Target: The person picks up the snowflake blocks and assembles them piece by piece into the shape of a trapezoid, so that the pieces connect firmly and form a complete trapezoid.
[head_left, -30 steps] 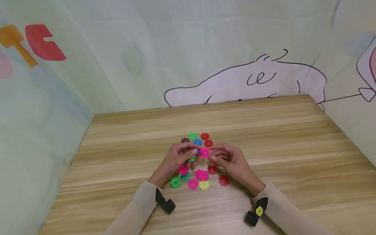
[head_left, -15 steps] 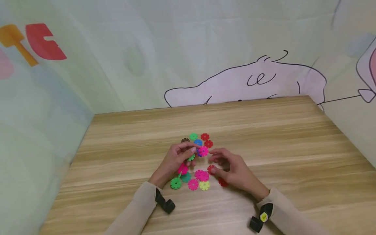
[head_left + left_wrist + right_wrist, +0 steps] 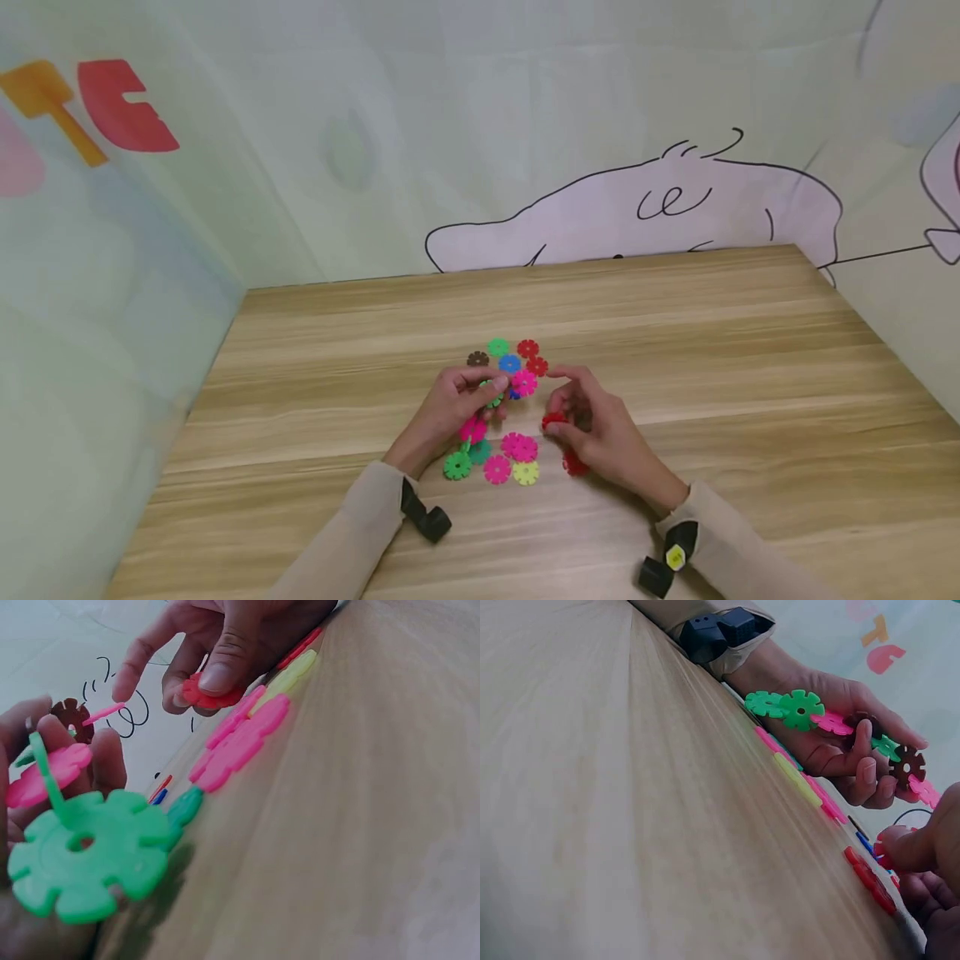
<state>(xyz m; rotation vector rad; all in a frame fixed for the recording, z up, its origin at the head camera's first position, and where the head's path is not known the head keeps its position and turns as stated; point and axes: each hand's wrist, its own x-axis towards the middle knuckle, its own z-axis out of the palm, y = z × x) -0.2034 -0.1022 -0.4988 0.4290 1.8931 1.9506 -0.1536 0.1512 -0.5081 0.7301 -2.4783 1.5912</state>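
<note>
A chain of slotted plastic snowflake discs runs along my left hand (image 3: 450,410), which grips it between thumb and fingers. Its near end is a green disc (image 3: 90,855) by the wrist, and a pink disc (image 3: 523,383) juts past the fingertips. Brown disc (image 3: 909,766), green and pink ones link in between, partly hidden by the fingers. To the right, my right hand (image 3: 603,429) pinches a red disc (image 3: 553,419) between thumb and fingers, apart from the chain. Another red disc (image 3: 574,463) lies on the table beneath that hand.
Loose discs lie around the hands on the wooden table (image 3: 712,333): pink discs (image 3: 519,447), a yellow disc (image 3: 526,472), a blue disc (image 3: 509,363), a brown disc (image 3: 477,358) and red discs (image 3: 528,348) farther back. A printed cloth wall (image 3: 480,150) borders the table.
My right hand has left the chain's pink end, moved down toward the near side and picked up a red disc from the table. The left hand keeps its hold on the chain.
</note>
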